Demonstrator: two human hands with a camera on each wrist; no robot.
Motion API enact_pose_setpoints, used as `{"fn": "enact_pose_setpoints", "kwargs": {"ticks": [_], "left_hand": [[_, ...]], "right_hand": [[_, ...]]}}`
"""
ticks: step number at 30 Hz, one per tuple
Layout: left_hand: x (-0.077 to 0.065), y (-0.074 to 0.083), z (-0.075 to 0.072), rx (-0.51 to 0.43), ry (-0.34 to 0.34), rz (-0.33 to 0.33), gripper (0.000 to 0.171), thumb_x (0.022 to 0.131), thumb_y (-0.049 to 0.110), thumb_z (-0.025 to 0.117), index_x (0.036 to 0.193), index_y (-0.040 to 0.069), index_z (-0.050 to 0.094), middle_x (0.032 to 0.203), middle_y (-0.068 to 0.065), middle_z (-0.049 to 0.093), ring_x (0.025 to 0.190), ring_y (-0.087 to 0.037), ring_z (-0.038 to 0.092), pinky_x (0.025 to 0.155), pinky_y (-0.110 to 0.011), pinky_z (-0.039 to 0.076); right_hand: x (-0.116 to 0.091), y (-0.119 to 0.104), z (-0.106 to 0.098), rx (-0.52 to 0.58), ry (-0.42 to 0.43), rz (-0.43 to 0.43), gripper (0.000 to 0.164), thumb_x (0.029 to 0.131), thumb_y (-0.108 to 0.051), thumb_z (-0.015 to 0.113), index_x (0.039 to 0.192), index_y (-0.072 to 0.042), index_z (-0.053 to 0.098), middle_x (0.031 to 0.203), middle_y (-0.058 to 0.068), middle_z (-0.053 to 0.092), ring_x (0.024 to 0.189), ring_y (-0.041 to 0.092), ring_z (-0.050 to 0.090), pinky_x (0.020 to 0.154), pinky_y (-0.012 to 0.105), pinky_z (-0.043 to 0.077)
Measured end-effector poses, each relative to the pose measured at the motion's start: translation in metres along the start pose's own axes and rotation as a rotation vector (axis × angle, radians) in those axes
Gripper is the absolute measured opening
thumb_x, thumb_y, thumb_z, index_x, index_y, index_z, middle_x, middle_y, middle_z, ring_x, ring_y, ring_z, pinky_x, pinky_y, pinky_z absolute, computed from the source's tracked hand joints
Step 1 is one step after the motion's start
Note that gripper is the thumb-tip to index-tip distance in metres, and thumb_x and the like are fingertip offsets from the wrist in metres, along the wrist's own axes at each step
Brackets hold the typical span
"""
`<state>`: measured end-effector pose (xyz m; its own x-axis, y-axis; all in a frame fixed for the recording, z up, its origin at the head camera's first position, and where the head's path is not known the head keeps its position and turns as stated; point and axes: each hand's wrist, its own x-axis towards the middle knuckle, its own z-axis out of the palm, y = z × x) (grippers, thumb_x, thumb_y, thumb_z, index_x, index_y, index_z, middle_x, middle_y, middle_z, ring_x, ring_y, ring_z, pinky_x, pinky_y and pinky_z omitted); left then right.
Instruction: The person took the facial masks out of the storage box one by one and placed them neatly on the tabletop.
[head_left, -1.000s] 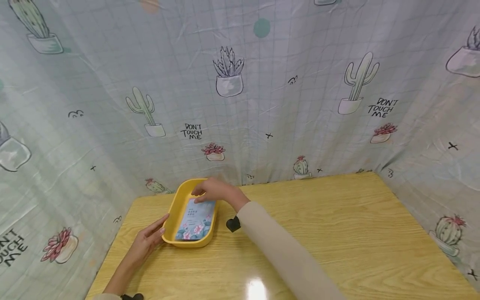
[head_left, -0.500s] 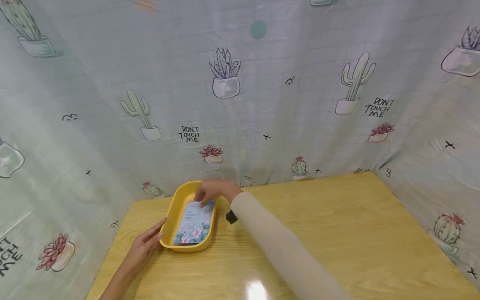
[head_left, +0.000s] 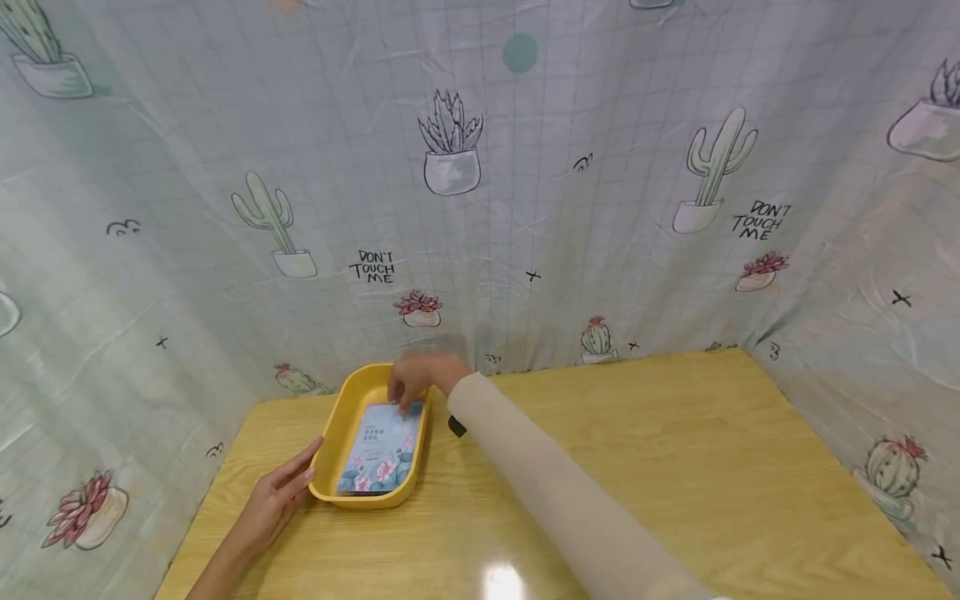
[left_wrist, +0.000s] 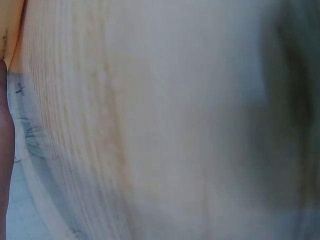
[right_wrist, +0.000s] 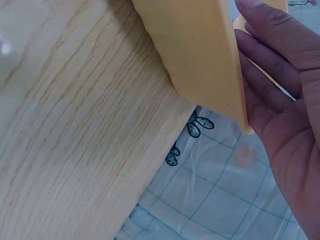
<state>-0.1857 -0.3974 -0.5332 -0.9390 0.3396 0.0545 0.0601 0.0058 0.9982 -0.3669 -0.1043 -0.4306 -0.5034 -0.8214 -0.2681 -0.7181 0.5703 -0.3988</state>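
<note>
A yellow plastic tray (head_left: pixel 324 467) sits at the table's left, towards the back. In it lies a flat pale-blue packet (head_left: pixel 381 454) with small print and pink flowers; a dark strip shows along its near edge. My left hand (head_left: pixel 272 504) rests its extended fingers against the tray's left side; only a sliver of it shows in the left wrist view. My right hand (head_left: pixel 420 379) reaches over the tray's far right side and pinches the packet's upper end. In the right wrist view, the tray's wall hides the fingertips of the right hand (right_wrist: pixel 287 85).
The wooden table (head_left: pixel 637 467) stretches far to the right, with a bright reflection near its front. A cactus-print curtain (head_left: pixel 562 208) hangs close behind the table and along both sides.
My right fingers have moved lower at the packet's upper end, which now lies flatter in the tray. My left hand stays at the tray's side. The whole view has shifted slightly.
</note>
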Motion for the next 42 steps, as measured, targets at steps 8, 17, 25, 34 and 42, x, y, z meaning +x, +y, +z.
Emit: {"fn": "enact_pose_setpoints", "kwargs": {"ticks": [8,17,25,34,42], "left_hand": [[-0.003,-0.003,0.000,-0.102,-0.056,0.012,0.053,0.111,0.002,0.034,0.159,-0.006,0.012,0.153,0.024,0.041,0.136,0.004,0.043,0.104,-0.023,0.049],[-0.002,-0.002,-0.002,-0.128,-0.076,0.012,0.054,0.112,0.002,0.033,0.160,-0.005,0.010,0.155,0.022,0.039,0.138,0.003,0.042,0.106,-0.025,0.048],[-0.001,-0.003,-0.002,-0.118,-0.075,0.007,0.054,0.112,0.003,0.033,0.160,-0.003,0.011,0.156,0.022,0.038,0.138,0.002,0.041,0.107,-0.026,0.047],[-0.002,-0.002,-0.002,-0.117,-0.065,0.007,0.054,0.112,0.003,0.034,0.160,-0.004,0.011,0.155,0.021,0.038,0.138,0.001,0.043,0.106,-0.026,0.048],[-0.001,-0.002,-0.001,-0.123,-0.045,-0.011,0.054,0.112,0.005,0.035,0.160,-0.004,0.012,0.154,0.023,0.038,0.137,0.003,0.043,0.106,-0.026,0.048]], "right_hand": [[0.010,0.000,0.011,0.143,0.004,0.037,0.036,0.089,-0.022,0.081,0.123,-0.013,0.075,0.102,-0.007,0.070,0.083,0.009,0.059,0.072,0.015,0.053],[0.028,0.004,0.022,0.073,0.023,-0.005,0.031,0.087,-0.031,0.083,0.116,-0.022,0.079,0.097,-0.014,0.067,0.089,0.007,0.056,0.077,0.016,0.048],[0.035,0.005,0.027,0.188,0.029,-0.058,0.026,0.088,-0.019,0.082,0.113,-0.015,0.077,0.091,-0.007,0.066,0.084,0.007,0.056,0.073,0.015,0.048],[0.036,0.008,0.024,0.354,0.037,-0.112,0.025,0.089,-0.004,0.079,0.113,-0.010,0.076,0.090,-0.001,0.065,0.080,0.008,0.055,0.069,0.015,0.049],[0.031,0.005,0.019,0.528,0.022,-0.093,0.024,0.092,-0.004,0.075,0.115,-0.005,0.075,0.103,0.001,0.073,0.087,0.007,0.060,0.075,0.016,0.052]]}}
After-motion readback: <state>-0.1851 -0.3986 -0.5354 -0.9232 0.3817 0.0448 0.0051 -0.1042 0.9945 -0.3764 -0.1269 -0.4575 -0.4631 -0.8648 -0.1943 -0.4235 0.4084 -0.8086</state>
